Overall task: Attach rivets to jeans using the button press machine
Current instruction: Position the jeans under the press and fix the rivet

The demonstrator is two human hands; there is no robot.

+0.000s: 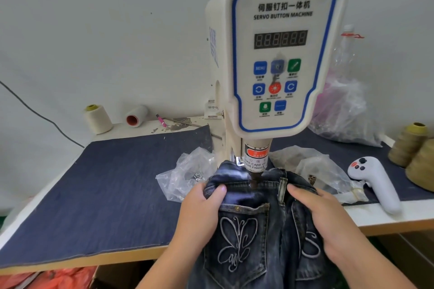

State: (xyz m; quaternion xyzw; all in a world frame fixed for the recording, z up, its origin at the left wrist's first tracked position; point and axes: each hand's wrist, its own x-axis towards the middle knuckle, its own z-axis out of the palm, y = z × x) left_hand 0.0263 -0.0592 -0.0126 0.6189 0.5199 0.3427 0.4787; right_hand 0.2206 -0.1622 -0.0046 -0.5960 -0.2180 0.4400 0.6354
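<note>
Over at the left edge of the frame a black cable (35, 111) runs down the wall, and the bench (98, 180) spreads out under it, covered in dark blue cloth. Further back, left of centre, a cream thread cone (98, 119) stands upright, with a second spool (135, 117) lying on its side just beside it, red core facing us, and a pink pen (161, 120) near that. Moving in, a crumpled clear plastic bag (182, 177) sits just left of the machine's base. Now the left hand (202, 209), lower centre: fingers curled round a bunched fold of the jeans (256, 230) at the waistband, thumb on top. The jeans hang off the front edge of the bench, embroidered back pocket facing up, waistband tucked right under the press head (255, 159) of the servo button machine (281, 54), whose white control panel fills the upper centre. The head's tip looks to be touching the denim; the contact point is blurred. Right of that, the right hand (326, 216) grips the other side of the waistband beside a belt loop, fingers wrapped over the cloth. Behind it lies another clear plastic bag (312, 166), then a white handheld controller (375, 183) flat on the bench, and at the far right two tan thread cones (413, 148), with a big clear bag (345, 110) heaped behind.
</note>
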